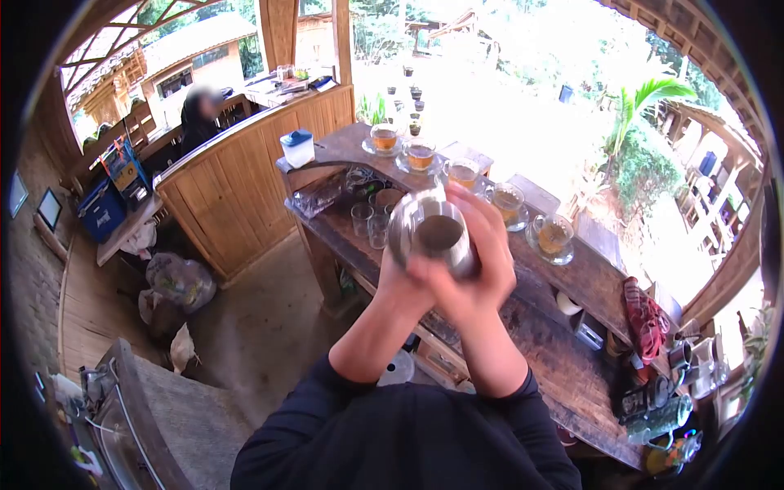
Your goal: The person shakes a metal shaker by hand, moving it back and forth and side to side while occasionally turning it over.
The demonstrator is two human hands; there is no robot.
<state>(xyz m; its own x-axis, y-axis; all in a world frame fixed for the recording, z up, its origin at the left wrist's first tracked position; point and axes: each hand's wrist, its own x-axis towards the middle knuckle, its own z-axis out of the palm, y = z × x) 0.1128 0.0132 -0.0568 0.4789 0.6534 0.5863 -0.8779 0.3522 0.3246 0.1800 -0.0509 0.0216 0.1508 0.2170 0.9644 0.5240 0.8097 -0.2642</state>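
Both hands are raised in front of me around a shiny stainless steel jug (403, 229), whose round, dark grey end faces me. My right hand (486, 249) wraps its right side, fingers along the metal and thumb across the front. From the left, my left hand (400, 273) grips the lower left side, its fingers mostly hidden behind the jug. Beyond the hands, several glass cups of amber drink stand on saucers along the raised counter shelf, among them a cup (420, 155) and a nearer cup (553, 235).
Clear glasses (363, 219) stand on the lower counter (531, 339), left of the jug. A blue-lidded tub (298, 149) sits at the shelf's left end, a red checked cloth (643, 318) at its right. A person (198, 118) is behind the wooden partition (237, 180). A chicken (183, 349) is on the floor.
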